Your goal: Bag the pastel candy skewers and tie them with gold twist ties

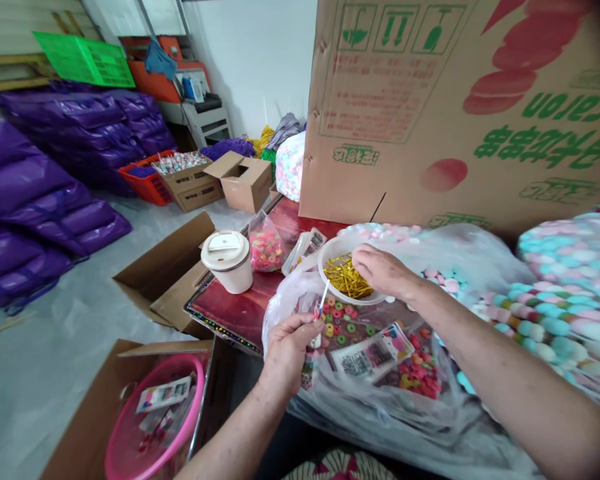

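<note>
My left hand (287,350) is closed, thumb against fingers, around a small wrapped piece with a thin white stick (325,298) pointing up from it. My right hand (383,270) reaches over a round clear plastic tub (321,267) and has its fingers pinched together. Gold twist ties (347,280) fill that tub. Whatever the right fingertips hold is hidden. Below the tub, colourful ring candies (337,317) lie loose on clear plastic sheeting. A printed clear packet (373,353) rests there beside red and pink candies (420,373).
A lidded white cup (227,263) and a bag of ring candies (267,247) stand on the red table. A large carton (405,173) rises behind. Bagged pastel candies (555,313) lie right. Lower left, a pink basket (195,413) sits in a box.
</note>
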### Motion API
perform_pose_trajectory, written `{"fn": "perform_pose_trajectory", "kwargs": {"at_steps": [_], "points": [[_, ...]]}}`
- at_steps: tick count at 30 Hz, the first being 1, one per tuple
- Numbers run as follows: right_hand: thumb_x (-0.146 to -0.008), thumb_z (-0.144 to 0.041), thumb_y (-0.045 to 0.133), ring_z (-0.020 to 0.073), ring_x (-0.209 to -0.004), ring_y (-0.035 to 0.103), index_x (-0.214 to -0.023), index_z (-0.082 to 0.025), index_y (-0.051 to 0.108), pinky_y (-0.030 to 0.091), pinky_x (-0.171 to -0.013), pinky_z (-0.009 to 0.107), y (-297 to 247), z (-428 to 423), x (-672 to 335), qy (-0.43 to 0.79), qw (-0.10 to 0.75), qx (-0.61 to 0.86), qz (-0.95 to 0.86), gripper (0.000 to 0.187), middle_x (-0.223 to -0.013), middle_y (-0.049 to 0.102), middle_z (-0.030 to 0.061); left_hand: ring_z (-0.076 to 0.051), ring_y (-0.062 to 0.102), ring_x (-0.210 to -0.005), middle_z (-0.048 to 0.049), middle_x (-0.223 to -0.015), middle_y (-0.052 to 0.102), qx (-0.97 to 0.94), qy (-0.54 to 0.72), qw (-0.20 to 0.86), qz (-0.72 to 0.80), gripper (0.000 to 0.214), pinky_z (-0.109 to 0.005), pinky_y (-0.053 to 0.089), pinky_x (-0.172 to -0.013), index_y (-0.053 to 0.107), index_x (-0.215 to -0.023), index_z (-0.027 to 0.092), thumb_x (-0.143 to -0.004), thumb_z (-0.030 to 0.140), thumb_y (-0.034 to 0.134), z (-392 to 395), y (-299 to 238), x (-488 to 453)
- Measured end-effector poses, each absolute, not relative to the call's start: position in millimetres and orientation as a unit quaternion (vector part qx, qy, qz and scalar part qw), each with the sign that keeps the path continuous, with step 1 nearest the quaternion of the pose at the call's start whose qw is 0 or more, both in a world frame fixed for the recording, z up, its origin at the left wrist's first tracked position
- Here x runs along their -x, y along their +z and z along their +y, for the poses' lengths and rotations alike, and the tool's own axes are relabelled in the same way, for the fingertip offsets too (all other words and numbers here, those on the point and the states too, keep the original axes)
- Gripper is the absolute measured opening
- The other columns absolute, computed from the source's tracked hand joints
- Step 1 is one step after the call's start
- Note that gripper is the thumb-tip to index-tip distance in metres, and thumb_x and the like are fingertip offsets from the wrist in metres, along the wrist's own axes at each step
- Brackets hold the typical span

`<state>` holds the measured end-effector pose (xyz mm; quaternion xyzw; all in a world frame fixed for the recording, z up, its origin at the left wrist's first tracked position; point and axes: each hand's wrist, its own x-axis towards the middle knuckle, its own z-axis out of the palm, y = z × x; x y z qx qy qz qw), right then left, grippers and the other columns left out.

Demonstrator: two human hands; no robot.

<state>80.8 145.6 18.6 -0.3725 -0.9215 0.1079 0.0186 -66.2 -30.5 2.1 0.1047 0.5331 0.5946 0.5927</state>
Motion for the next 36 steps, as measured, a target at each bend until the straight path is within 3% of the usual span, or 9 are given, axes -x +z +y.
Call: {"fn": "perform_pose_trajectory", "kwargs": {"at_steps": [5, 10, 14, 17, 23, 27, 30, 36], "points": [[-0.094, -0.02, 0.024, 0.0153, -0.076, 0.056, -0.1, -0.017, 0.055, 0.038, -0.066, 0.025, 41.1, 111.5, -104.1, 0.083, 0.026, 0.397, -0.914, 0.032, -0.088, 0.064, 0.0055, -0.01, 0.055, -0.046, -0.0001, -0.06, 0.063, -0.124, 0.584, 0.603, 0.529, 0.022, -0.017, 0.034, -0.039, 0.063, -0.064, 0.015, -0.054, 0.03, 0.076, -27.6, 1.5, 47.1], [-0.083, -0.015, 0.044, 0.0194, -0.086, 0.056, -0.089, -0.022, 0.065, 0.035, -0.064, 0.027, 20.0, 134.5, -84.5, 0.067, -0.03, 0.354, -0.932, 0.023, -0.096, 0.064, 0.0059, -0.01, 0.056, -0.045, -0.0001, -0.06, 0.064, -0.117, 0.581, 0.594, 0.544, 0.025, -0.017, 0.035, -0.039, 0.063, -0.068, 0.015, -0.054, 0.03, 0.076, -36.9, -3.7, 38.9], [-0.076, -0.017, 0.054, 0.0177, -0.077, 0.057, -0.084, -0.021, 0.067, 0.034, -0.061, 0.027, 4.9, 163.1, -65.4, 0.068, -0.072, 0.316, -0.944, 0.016, -0.096, 0.064, 0.006, -0.01, 0.057, -0.045, -0.0015, -0.06, 0.065, -0.103, 0.589, 0.581, 0.551, 0.025, -0.017, 0.036, -0.039, 0.064, -0.067, 0.013, -0.054, 0.03, 0.077, -45.3, -8.2, 50.5], [-0.077, -0.014, 0.051, 0.0169, -0.072, 0.056, -0.084, -0.02, 0.065, 0.034, -0.059, 0.028, 8.5, 170.9, -67.7, 0.055, -0.082, 0.32, -0.942, 0.016, -0.094, 0.064, 0.0071, -0.01, 0.056, -0.043, -0.0017, -0.058, 0.065, -0.082, 0.584, 0.575, 0.567, 0.027, -0.016, 0.034, -0.037, 0.063, -0.068, 0.012, -0.053, 0.029, 0.079, -45.3, -11.6, 59.6], [-0.083, -0.01, 0.04, 0.0204, -0.082, 0.057, -0.098, -0.017, 0.06, 0.036, -0.063, 0.03, 28.4, 166.6, -85.6, 0.019, -0.081, 0.361, -0.929, 0.027, -0.1, 0.062, 0.0117, -0.008, 0.054, -0.043, -0.0001, -0.054, 0.062, -0.091, 0.587, 0.606, 0.53, 0.026, -0.015, 0.033, -0.037, 0.062, -0.064, 0.012, -0.054, 0.029, 0.08, -30.2, -16.3, 51.6], [-0.081, -0.014, 0.046, 0.0208, -0.081, 0.059, -0.093, -0.021, 0.064, 0.037, -0.061, 0.029, 18.0, 161.0, -76.8, 0.029, -0.125, 0.343, -0.931, 0.023, -0.099, 0.065, 0.0085, -0.008, 0.055, -0.043, -0.0006, -0.055, 0.063, -0.096, 0.582, 0.616, 0.521, 0.026, -0.014, 0.033, -0.037, 0.062, -0.064, 0.012, -0.055, 0.029, 0.079, -28.0, -18.5, 45.5], [-0.076, -0.013, 0.053, 0.0213, -0.077, 0.061, -0.086, -0.018, 0.066, 0.037, -0.06, 0.029, 9.9, 162.6, -70.1, 0.043, -0.154, 0.34, -0.927, 0.016, -0.094, 0.066, 0.0106, -0.01, 0.057, -0.044, -0.0017, -0.058, 0.065, -0.078, 0.578, 0.612, 0.533, 0.027, -0.014, 0.033, -0.036, 0.062, -0.066, 0.012, -0.053, 0.03, 0.08, -33.2, -21.4, 48.6], [-0.082, -0.01, 0.046, 0.0202, -0.084, 0.059, -0.091, -0.015, 0.061, 0.038, -0.066, 0.028, 20.3, 173.1, -75.6, 0.058, -0.119, 0.363, -0.922, 0.018, -0.103, 0.062, 0.0135, -0.01, 0.057, -0.045, -0.0032, -0.06, 0.067, -0.071, 0.581, 0.613, 0.53, 0.027, -0.015, 0.035, -0.037, 0.064, -0.065, 0.012, -0.052, 0.029, 0.08, -35.5, -23.4, 52.1]]}}
